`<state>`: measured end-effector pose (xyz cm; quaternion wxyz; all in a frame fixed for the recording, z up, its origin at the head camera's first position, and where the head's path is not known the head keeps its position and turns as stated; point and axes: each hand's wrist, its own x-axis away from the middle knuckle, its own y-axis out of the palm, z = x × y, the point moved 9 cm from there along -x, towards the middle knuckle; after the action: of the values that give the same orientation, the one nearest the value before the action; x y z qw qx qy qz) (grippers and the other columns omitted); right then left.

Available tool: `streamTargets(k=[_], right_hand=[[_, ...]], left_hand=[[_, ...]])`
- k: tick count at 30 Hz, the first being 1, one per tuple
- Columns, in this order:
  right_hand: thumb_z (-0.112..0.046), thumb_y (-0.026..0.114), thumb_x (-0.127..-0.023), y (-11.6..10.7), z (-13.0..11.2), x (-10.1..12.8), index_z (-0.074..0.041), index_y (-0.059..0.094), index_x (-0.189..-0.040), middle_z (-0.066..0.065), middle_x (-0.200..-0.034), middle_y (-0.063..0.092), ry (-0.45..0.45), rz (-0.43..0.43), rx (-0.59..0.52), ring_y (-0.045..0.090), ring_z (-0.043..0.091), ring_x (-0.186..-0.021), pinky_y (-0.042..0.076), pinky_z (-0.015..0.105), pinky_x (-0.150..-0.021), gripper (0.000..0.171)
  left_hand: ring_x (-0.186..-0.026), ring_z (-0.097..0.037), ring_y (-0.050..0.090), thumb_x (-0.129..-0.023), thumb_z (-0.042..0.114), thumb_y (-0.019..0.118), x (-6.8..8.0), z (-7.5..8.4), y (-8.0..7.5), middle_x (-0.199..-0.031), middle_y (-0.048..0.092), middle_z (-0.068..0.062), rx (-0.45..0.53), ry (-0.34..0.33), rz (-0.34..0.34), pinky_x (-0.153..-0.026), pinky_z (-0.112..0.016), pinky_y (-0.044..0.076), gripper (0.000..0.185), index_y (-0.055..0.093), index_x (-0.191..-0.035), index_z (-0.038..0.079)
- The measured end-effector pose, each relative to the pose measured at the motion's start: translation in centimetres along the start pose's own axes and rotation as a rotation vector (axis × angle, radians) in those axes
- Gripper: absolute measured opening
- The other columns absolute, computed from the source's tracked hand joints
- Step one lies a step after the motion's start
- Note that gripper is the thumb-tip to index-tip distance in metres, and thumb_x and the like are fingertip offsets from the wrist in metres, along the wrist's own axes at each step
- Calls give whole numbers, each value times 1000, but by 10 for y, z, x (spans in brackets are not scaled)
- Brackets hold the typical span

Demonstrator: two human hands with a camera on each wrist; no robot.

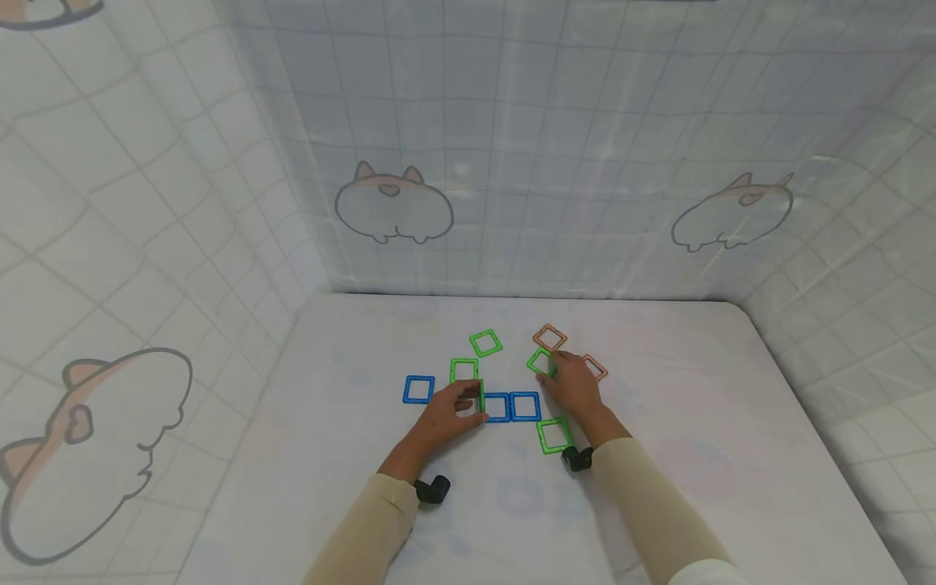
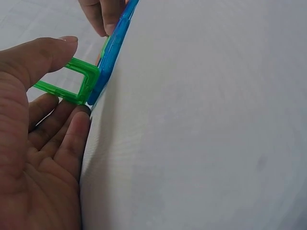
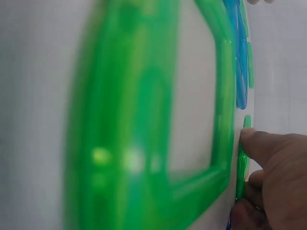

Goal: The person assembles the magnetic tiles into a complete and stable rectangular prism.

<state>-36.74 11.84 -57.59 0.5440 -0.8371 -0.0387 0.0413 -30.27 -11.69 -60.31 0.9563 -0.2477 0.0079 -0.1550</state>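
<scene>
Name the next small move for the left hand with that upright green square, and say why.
Probably lay it flat against the blue pair. The left hand holds a green square standing on edge, already touching the left blue square of the two joined flat on the table. The right hand is busy on another green square.

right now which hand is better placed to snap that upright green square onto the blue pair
Left. The left hand already pinches the upright green square against the blue pair; the right hand is busy farther back.
</scene>
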Motion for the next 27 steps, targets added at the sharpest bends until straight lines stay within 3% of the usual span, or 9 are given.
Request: streamTargets(k=[5, 11, 17, 24, 27], right_hand=[[-32, 74, -91, 0, 1, 3, -3, 56, -138, 16, -131, 63, -12, -1, -23, 58, 32, -118, 49, 49, -101, 58], [-30, 76, -89, 2, 4, 10, -6, 47, -147, 15, -143, 55, -1, -40, -122, 49, 35, -134, 40, 52, -111, 69], [-29, 79, -85, 1, 1, 17, -7, 52, -142, 12, -141, 56, -32, -75, -286, 52, 31, -129, 44, 50, -109, 66], [-27, 81, -82, -2, -4, 22, -7, 57, -138, 10, -136, 60, -114, -65, -348, 58, 27, -120, 49, 47, -103, 65], [-28, 83, -80, -3, -6, 25, -10, 62, -134, 6, -130, 64, -122, -70, -437, 64, 24, -114, 53, 42, -98, 60]], left_hand=[[-124, -21, 60, -86, 40, 78, 0, -1, 0, -138, 58, -2, 0, -8, 6, -104, -32, 49, 71, 48, -146, 19], [-123, -21, 60, -85, 43, 78, -1, -3, -1, -137, 58, -2, -8, -26, 11, -104, -35, 49, 73, 48, -147, 18], [-124, -22, 60, -86, 44, 77, -1, -1, -1, -137, 58, -2, -1, -23, 2, -104, -35, 49, 72, 48, -146, 17], [-124, -22, 60, -86, 43, 77, -2, 2, -1, -137, 58, -3, 4, -11, 3, -104, -35, 49, 73, 47, -147, 16], [-124, -22, 60, -86, 43, 77, -2, 3, -2, -137, 58, -3, 7, -13, 3, -104, -35, 49, 73, 47, -147, 16]])
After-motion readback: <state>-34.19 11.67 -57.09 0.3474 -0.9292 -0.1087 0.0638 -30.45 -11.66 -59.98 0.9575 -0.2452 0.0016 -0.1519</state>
